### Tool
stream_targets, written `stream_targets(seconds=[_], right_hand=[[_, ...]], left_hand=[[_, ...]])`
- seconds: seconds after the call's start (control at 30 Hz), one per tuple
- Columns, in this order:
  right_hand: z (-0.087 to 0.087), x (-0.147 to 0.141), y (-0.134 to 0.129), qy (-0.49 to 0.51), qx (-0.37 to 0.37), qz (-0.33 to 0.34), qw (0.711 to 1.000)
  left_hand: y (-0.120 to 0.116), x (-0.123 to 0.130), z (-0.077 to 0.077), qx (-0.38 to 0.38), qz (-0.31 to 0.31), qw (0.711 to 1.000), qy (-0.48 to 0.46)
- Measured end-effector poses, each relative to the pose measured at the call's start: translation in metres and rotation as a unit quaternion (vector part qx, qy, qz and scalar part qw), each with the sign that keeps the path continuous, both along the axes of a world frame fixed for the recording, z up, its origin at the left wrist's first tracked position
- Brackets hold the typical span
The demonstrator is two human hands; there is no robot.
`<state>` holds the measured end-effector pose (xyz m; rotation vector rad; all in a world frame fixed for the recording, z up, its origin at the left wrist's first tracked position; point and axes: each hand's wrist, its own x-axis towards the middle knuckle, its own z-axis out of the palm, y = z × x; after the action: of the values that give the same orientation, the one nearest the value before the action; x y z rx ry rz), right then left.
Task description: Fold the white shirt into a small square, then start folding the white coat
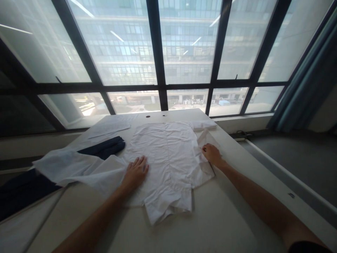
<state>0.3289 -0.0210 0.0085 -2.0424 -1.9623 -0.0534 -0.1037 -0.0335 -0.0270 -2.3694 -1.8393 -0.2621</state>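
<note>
Faces a wide window [186,42]. Has a white table [171,228] in front, with a white garment [163,151] spread across the middle, reaching left over dark blue cloth [107,147]. Rests the left hand [136,173] flat on the garment. Clenches the right hand [212,154] at the right edge, with any hold on fabric unclear.

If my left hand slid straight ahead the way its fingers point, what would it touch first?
Creases of the white garment your left hand already lies on. No separate object shows before the garment's far edge, though the height of the folds is unclear.
</note>
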Motion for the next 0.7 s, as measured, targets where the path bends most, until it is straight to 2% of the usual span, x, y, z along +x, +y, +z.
stream_targets(seconds=[0.13,0.23,0.37,0.57,0.7], right_hand=[[0.013,0.028,0.006,0.005,0.018,-0.052,0.998],[0.013,0.041,0.005,0.006,-0.011,-0.033,0.999],[0.003,0.036,0.001,-0.021,-0.048,0.036,0.998],[-0.006,0.022,0.003,-0.045,-0.050,0.012,0.998],[-0.004,0.037,0.009,-0.045,-0.039,-0.015,0.998]], left_hand=[[0.001,-0.001,-0.001,-0.003,0.001,1.000,-0.002],[0.002,-0.002,-0.002,0.001,-0.001,1.000,0.000],[0.003,-0.003,-0.003,0.008,-0.007,1.000,0.004],[0.003,-0.003,-0.003,0.011,-0.009,1.000,0.008],[0.003,-0.003,-0.001,0.010,-0.008,1.000,0.006]])
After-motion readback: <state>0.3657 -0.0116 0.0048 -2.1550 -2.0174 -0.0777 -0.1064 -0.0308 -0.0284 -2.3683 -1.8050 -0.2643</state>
